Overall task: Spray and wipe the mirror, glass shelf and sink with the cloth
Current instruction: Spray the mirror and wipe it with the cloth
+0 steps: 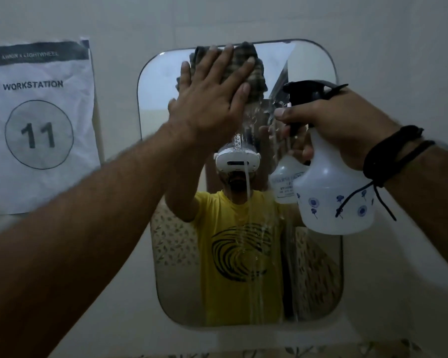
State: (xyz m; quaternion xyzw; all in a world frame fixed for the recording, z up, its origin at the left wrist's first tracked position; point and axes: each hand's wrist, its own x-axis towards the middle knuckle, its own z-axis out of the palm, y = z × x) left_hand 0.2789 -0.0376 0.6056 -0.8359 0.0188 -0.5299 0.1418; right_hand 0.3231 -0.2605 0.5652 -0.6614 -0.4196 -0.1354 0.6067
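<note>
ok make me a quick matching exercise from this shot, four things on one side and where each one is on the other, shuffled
Things:
1. cloth
2. spray bottle
3. workstation sign
4. water streaks

Places:
A. taped to the wall, left of the mirror
B. gripped in the right hand
C. running down the glass
D. pressed to the mirror's top under the flat left hand

Pairs: 1-D, 2-B, 3-A, 4-C

A crumpled paper sign [38,125] is taped to the pale wall [243,16], left of the raised hand. It reads "WORKSTATION" above a circled 11, with a dark band across its top.
</note>
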